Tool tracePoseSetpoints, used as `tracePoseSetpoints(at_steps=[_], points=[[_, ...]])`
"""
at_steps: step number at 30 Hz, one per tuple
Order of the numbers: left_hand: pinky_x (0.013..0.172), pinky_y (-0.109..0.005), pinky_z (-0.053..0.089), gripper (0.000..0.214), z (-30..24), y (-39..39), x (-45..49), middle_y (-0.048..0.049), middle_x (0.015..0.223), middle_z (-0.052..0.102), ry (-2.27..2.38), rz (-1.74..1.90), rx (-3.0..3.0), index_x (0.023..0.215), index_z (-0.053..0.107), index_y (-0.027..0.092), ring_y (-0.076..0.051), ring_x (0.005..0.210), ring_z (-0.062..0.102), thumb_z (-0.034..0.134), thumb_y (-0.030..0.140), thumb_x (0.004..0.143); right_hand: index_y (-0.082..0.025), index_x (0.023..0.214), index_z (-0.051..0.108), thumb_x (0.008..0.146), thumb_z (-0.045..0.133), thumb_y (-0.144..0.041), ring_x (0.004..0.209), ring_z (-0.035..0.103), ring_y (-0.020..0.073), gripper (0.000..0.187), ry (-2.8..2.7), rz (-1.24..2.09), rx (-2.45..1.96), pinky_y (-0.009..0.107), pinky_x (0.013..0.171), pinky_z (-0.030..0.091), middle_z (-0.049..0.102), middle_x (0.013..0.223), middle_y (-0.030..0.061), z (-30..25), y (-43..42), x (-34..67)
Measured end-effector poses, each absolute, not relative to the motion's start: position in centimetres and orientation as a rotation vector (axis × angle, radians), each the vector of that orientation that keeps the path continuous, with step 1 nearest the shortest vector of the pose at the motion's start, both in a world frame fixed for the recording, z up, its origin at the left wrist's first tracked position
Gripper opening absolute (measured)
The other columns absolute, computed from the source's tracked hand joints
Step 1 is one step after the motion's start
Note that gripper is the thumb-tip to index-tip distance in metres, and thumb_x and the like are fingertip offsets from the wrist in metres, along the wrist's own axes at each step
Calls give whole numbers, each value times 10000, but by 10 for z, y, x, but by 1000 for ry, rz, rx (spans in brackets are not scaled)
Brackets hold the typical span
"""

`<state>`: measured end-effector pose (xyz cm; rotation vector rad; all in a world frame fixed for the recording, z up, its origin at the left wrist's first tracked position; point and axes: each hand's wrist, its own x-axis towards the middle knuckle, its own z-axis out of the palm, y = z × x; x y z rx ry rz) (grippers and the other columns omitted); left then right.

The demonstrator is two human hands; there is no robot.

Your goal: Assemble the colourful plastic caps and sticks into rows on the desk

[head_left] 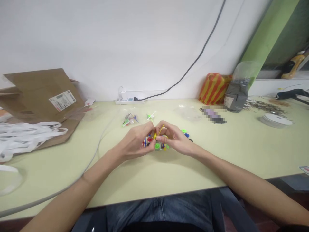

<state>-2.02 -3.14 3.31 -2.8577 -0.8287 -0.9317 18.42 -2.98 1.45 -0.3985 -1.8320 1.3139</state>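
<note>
Over the middle of the table, my left hand [137, 140] and my right hand [177, 139] meet, fingertips closed on a small yellow plastic piece [161, 129] with a thin stem pointing up. Its exact kind cannot be made out, and the fingers cover part of it. Directly below lie small coloured plastic parts, among them a green round piece [157, 146] and a red one [150, 139]. A lime disc [183, 130] and a blue disc [186, 135] rest just beyond my right hand.
Behind my hands are small bags of parts [130, 120] and a power strip [130, 101]. A cardboard box [41, 93] and white straps [31, 132] occupy the left. A grey cable [93, 158] passes by my left forearm. At right sits a white spool [276, 120].
</note>
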Motion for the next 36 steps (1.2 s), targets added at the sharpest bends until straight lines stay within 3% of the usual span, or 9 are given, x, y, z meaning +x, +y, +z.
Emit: tracePoseSetpoints(at_steps=[6,10,14,20,24,28,32,36], points=[[690,-269,438,158,28,-32,-14,-6,829,588,-892,-1158,-2795,1106,566,201,-134,717,542,559,263,961,-224,949,473,955,601,-438,753,618,142,249,-1728,1420,-405,298,759,505,611,843,1,25,-27,190],[691,-268,443,82,27,-33,-10,-15,839,593,-878,-1176,-2786,996,556,195,-142,749,560,577,223,922,-222,948,489,949,594,-479,727,605,139,278,-1753,1396,-465,279,719,495,600,793,-9,23,-25,188],[574,-245,378,63,25,-37,-10,17,757,523,-894,-1073,-2815,863,480,202,-111,613,477,541,188,865,-217,918,505,919,619,-515,634,552,125,320,-1793,1507,-462,259,624,450,589,741,-17,14,-22,187],[553,-254,332,82,28,-34,-21,56,638,416,-1053,-1100,-2771,864,426,216,-108,517,364,396,156,912,-217,882,480,885,642,-535,494,373,94,357,-1724,1487,-513,237,515,318,409,579,-79,10,-15,194],[636,-287,388,143,28,-17,-33,13,783,509,-1333,-1035,-2633,1092,422,200,-145,622,472,358,296,1008,-234,882,444,898,610,-547,505,400,104,355,-1649,1336,-582,230,507,322,464,573,-75,11,-11,196],[802,-347,442,188,22,5,-49,-97,1057,598,-1367,-901,-2563,1107,482,180,-216,908,571,366,294,1012,-231,866,431,896,608,-546,498,405,104,362,-1633,1279,-654,236,521,343,495,560,-72,8,-10,194],[868,-375,441,248,21,19,-67,-93,1144,670,-1370,-609,-2638,1197,554,202,-250,1007,617,447,295,993,-227,848,430,895,603,-545,479,390,97,365,-1633,1283,-668,232,507,323,487,544,-76,9,-11,191],[889,-376,433,206,24,22,-77,-68,1115,713,-1324,-435,-2681,1099,649,230,-265,1031,638,527,320,959,-226,845,448,890,613,-551,506,430,106,367,-1631,1257,-693,240,538,362,530,560,-62,12,-13,190]])
